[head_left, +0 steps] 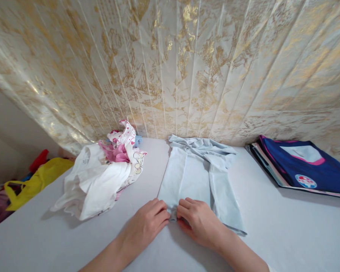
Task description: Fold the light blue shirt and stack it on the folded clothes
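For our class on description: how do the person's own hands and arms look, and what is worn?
The left hand and right hand are bare: no gloves, rings or watch show. A sliver of whitish sleeve edges the right arm.

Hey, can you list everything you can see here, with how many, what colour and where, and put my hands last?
Curtain: one, white and gold, across the back
Work surface: one, pale, under the clothes
Light blue garment: one, spread in the middle
Loose clothes pile: count unclear, mostly white with pink, left of the garment
Folded clothes stack: several layers, navy on top, right side
Yellow cloth: one, yellow, far left
Red item: one, red, behind the yellow cloth
Left hand: one, bare, at the garment's near edge
Right hand: one, bare, same edge, beside the left
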A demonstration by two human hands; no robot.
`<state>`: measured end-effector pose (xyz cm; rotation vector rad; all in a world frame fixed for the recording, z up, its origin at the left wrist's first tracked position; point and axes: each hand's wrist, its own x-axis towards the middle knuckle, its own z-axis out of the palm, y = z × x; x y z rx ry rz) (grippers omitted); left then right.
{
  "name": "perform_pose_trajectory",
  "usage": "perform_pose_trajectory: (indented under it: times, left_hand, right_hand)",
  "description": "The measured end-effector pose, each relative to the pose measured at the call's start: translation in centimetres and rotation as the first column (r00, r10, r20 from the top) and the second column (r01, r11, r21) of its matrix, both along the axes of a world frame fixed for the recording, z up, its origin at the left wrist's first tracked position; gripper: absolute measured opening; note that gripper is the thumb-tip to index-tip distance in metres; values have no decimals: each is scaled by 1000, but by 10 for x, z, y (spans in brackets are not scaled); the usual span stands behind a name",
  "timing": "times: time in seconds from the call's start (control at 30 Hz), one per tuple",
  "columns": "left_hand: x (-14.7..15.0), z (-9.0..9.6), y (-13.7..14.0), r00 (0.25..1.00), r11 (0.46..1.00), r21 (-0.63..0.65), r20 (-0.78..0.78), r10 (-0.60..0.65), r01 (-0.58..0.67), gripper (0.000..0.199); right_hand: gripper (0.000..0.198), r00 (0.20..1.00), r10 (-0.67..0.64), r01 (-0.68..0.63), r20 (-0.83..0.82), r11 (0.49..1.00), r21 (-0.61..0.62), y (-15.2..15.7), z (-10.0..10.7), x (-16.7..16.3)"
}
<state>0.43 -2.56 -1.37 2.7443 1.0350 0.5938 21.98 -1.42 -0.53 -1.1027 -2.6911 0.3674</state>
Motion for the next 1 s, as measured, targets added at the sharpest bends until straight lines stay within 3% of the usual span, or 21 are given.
perform_pose_trajectory:
  times: [0.13, 0.23, 0.5, 0.77, 1.0]
  left_hand:
    - [2, 0, -2, 1000, 1000, 20, -2, 18, -18, 22]
    - [4, -2, -4, 999, 999, 23, -11, 48, -48, 14]
    - [4, -4, -2, 991, 991, 2, -8, 132, -132, 14]
    - [2, -3, 0, 995, 995, -8, 2, 102, -102, 18]
    - [-3, -4, 1, 999, 999, -15, -17, 38, -39, 18]
  right_hand:
    - [5, 998, -10, 6, -70, 998, -60, 1, 5, 0]
    - [14, 990, -26, 20, -135, 999, -50, 3, 7, -7]
    - [18, 986, -11, -1, -167, 998, -71, 4, -1, -13]
    - [18, 973, -12, -2, -230, 998, -59, 4, -11, -12]
    - [17, 984, -3, -10, -177, 997, -74, 3, -7, -9]
